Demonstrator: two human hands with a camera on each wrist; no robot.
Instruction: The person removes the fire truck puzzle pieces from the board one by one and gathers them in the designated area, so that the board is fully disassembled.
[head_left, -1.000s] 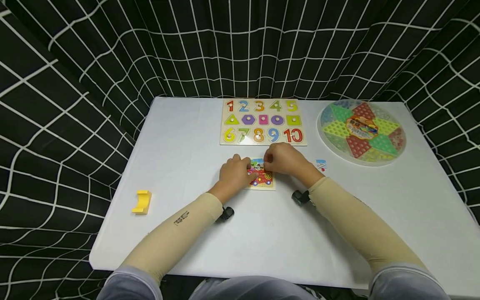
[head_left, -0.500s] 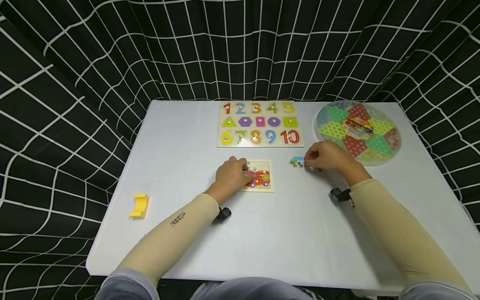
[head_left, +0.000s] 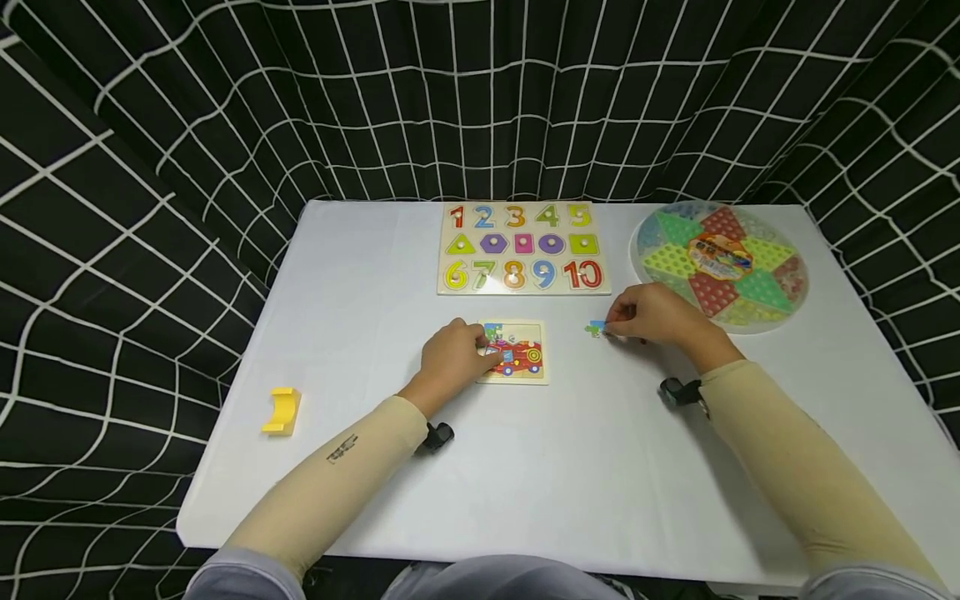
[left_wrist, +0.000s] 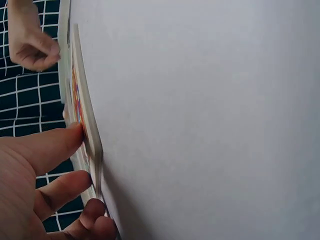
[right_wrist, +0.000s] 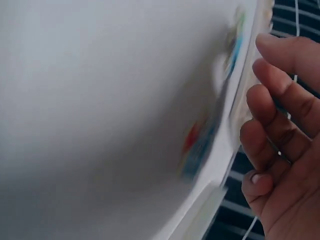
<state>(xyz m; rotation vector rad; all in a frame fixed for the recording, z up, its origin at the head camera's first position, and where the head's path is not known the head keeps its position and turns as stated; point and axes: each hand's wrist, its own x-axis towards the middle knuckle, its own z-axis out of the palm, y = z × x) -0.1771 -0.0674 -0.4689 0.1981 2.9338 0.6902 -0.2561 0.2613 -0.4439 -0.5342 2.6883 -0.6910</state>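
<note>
Holds a small jigsaw board [head_left: 531,332] at its left edge with the left hand [head_left: 452,354], thumb laid over the printed red car and fingers curled at the rim, narrow over the wood. Has that board on a white table [head_left: 495,467], just to the right of the left palm and well apart from the right hand [head_left: 656,315]. Shows pale wood at the board's upper right, and a blue-and-green piece set in at its upper left.

Bends the right hand to the right of the board and slightly farther from the body, thumb and fingertips drawn close together. Points those fingertips at a loose piece [head_left: 596,328], blue and green, between the right hand and the jigsaw board, right beside the thumb. Cannot tell whether pinching it, touching it or only close to it: too blurred in the right wrist view. Has a second loose piece [right_wrist: 197,152], blue with a patch of red, near the curled fingers in that same view, also blurred.

Beyond both hands, has a number board [head_left: 531,218] with knobbed shapes between two rows of numerals; beyond the right hand, a round game board [head_left: 719,262]. Well to the left of the left hand, has a yellow block [head_left: 285,410] with a curved hollow.
</note>
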